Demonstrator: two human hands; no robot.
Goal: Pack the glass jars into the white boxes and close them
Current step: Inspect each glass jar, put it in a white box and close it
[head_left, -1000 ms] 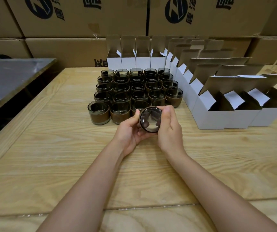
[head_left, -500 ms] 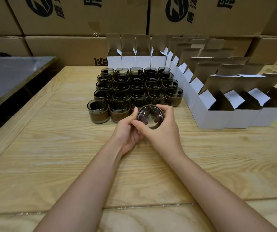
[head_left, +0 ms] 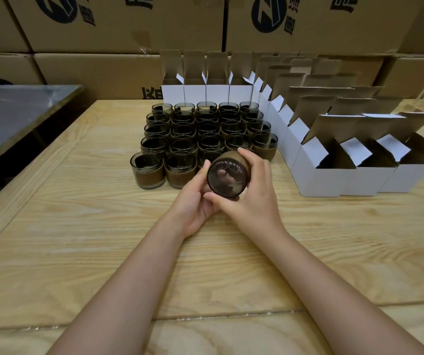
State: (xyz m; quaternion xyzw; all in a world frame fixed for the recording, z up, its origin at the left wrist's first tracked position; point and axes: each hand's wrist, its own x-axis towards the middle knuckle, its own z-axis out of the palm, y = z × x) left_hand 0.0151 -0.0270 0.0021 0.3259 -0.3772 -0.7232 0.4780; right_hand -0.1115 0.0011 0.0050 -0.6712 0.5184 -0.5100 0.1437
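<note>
Both hands (head_left: 231,198) gripping tilted jar (head_left: 227,175) (base showing)

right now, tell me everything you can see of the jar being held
The held jar is round, dark smoked glass with a brown band round its wall. It is tipped, one round end facing the camera, fingers seen through it. Both hands grip it, left hand from the left, right hand over top and underneath, above the table before the other jars.
</note>
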